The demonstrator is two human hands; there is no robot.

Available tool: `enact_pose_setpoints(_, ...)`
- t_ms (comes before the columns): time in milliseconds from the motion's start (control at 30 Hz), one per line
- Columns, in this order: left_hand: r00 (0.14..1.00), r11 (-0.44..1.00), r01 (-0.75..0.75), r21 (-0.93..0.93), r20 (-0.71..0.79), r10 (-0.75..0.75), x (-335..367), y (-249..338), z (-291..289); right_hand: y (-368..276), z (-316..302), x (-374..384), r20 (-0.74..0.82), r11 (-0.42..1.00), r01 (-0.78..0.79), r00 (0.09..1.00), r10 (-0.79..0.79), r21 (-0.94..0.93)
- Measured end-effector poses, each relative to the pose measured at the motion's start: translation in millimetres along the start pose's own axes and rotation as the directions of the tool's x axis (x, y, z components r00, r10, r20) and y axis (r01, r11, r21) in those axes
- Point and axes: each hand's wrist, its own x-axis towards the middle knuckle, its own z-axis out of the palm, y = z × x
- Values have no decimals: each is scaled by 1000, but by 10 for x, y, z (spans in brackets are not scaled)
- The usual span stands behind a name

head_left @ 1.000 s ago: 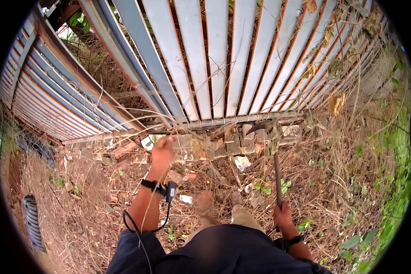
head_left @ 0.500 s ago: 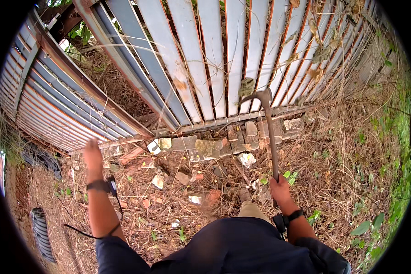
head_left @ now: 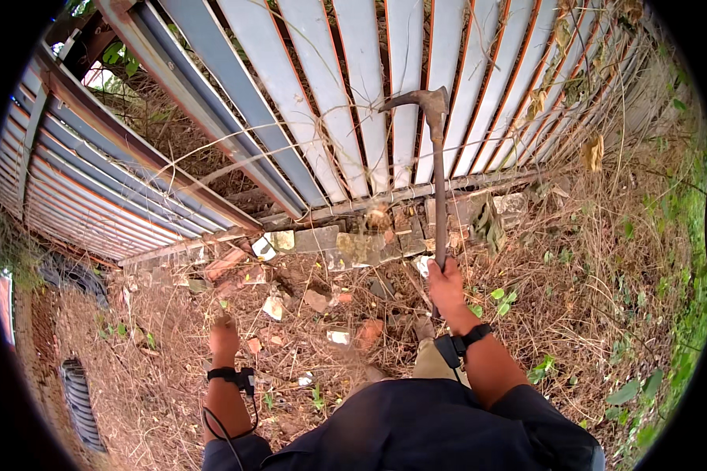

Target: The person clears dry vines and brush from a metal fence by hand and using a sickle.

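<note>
My right hand (head_left: 445, 286) is wrapped round the wooden handle of a pick (head_left: 440, 180). Its head, with a curved point to the left and a blunt stub to the right, is up in front of the fence slats. My left hand (head_left: 224, 337) hangs low over dry grass and broken bricks, its fingers curled in. Whatever it may hold is too small to make out. Thin dry vines (head_left: 291, 145) cross the slatted metal fence (head_left: 357, 71) behind the pick. A withered leaf clump (head_left: 489, 228) hangs just right of the handle.
A row of bricks and stone blocks (head_left: 314, 239) runs along the fence's foot. Broken brick pieces (head_left: 369, 334) lie in the dry grass. An old tyre (head_left: 80, 404) lies at lower left, and green plants (head_left: 644, 392) grow on the right. One fence panel leans at the left.
My left hand has come down and to the right, away from the leaning panel. My right hand has lifted the pick up and leftward. Vines and withered leaves by the fence have shifted.
</note>
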Motion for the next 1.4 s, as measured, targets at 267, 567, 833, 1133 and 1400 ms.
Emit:
enact_pose_setpoints(267,972,965,-158,-208,141,189,186,1652,335,229,207,213,-67,992,122,990,-122,-15)
enact_pose_setpoints(567,914,841,-138,-523,260,311,645,3303,652,45,149,153,11,972,222,975,-221,-76)
enact_pose_setpoints(833,908,521,-125,-844,114,403,970,4608,630,123,-314,48,71,825,194,980,-185,-531)
enact_pose_setpoints(1133,927,88,135,-987,157,340,1433,5277,1138,224,-833,13,-15,964,40,999,-45,-262)
enact_pose_setpoints(1400,968,-262,251,-932,247,48,1750,6149,1236,269,-1456,-139,-98,885,-90,994,51,-457)
